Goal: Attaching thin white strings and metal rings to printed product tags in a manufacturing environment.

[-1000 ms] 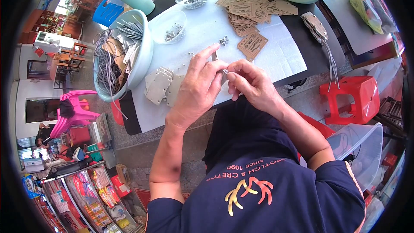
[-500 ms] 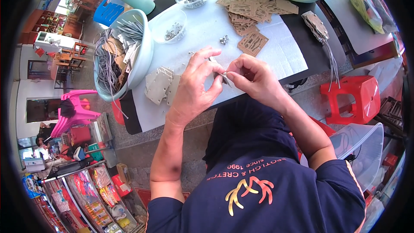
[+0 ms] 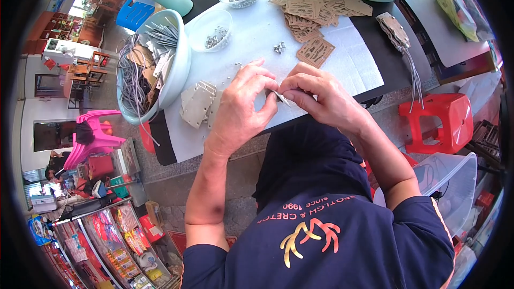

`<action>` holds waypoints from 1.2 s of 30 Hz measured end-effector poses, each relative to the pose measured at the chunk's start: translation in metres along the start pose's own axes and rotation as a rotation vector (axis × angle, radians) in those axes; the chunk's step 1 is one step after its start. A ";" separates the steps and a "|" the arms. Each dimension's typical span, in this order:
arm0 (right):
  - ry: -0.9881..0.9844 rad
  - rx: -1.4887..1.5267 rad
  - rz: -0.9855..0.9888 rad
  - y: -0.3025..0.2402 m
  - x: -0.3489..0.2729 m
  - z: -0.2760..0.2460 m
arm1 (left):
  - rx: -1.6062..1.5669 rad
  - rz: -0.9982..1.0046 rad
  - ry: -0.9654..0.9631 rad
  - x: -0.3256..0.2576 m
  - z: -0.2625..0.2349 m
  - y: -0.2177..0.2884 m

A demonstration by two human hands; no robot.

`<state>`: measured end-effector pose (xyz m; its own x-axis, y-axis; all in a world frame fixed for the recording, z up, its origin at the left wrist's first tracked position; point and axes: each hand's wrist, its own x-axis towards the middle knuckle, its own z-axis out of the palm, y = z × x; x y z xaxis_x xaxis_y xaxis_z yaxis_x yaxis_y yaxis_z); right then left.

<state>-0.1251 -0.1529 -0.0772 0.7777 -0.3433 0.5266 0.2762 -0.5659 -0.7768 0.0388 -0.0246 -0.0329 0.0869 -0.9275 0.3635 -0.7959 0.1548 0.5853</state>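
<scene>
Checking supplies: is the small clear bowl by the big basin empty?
Not empty. The clear bowl holds a small heap of tiny grey metal pieces on its bottom.

Just the one view here, a fisheye cam strapped to my head, looking steeply down over my chest at the table point(image 3: 225, 69) right in front of me. Pretty close in on my hands, and everything bends hard toward the rim.

Lighting: bright, even daylight from above; white desk cover point(image 3: 342, 69) close to glare. Shadows: soft, short, under the hands. Focus: centre sharp, rim softer. Distortion: strong fisheye bending at the edges, black vignette in all corners.
</scene>
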 end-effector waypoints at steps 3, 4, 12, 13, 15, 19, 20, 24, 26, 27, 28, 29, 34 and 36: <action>-0.058 0.075 0.167 -0.015 -0.001 -0.005 | 0.008 -0.002 -0.001 0.001 -0.001 -0.001; -0.057 0.075 0.168 -0.014 -0.001 -0.005 | 0.014 0.002 0.002 0.002 -0.001 -0.001; 0.069 0.017 0.179 -0.006 0.000 0.003 | 0.058 -0.013 0.025 0.008 0.004 0.015; 0.068 0.017 0.180 -0.004 -0.001 0.006 | 0.071 -0.017 0.053 0.009 0.007 0.017; 0.181 0.332 0.389 -0.001 -0.002 0.012 | 0.040 -0.023 0.091 0.011 0.012 0.021; 0.171 0.916 0.703 -0.009 -0.001 0.009 | 0.071 0.083 0.150 0.010 0.013 0.020; 0.173 0.915 0.704 -0.005 -0.002 0.010 | 0.070 0.085 0.148 0.010 0.014 0.019; 0.154 1.247 0.747 -0.004 -0.002 0.010 | 0.059 0.093 0.216 0.007 0.014 0.016; 0.164 1.302 0.770 -0.005 -0.001 0.011 | 0.063 0.092 0.224 0.007 0.013 0.016; 0.167 1.288 0.753 -0.003 -0.002 0.011 | 0.044 0.077 0.225 0.007 0.014 0.017; 0.169 1.274 0.735 -0.002 -0.003 0.012 | 0.026 0.061 0.226 0.007 0.014 0.018; 0.170 1.274 0.734 0.000 -0.003 0.012 | 0.025 0.062 0.226 0.007 0.014 0.018; 0.190 1.069 0.607 0.001 -0.006 0.015 | 0.041 0.059 0.201 0.008 0.013 0.020; 0.204 0.972 0.592 -0.001 -0.007 0.016 | 0.045 0.039 0.184 0.010 0.011 0.023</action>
<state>-0.1222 -0.1379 -0.0852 0.8492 -0.5271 -0.0320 0.2856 0.5093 -0.8118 0.0144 -0.0335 -0.0237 0.1604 -0.8427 0.5139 -0.8262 0.1701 0.5370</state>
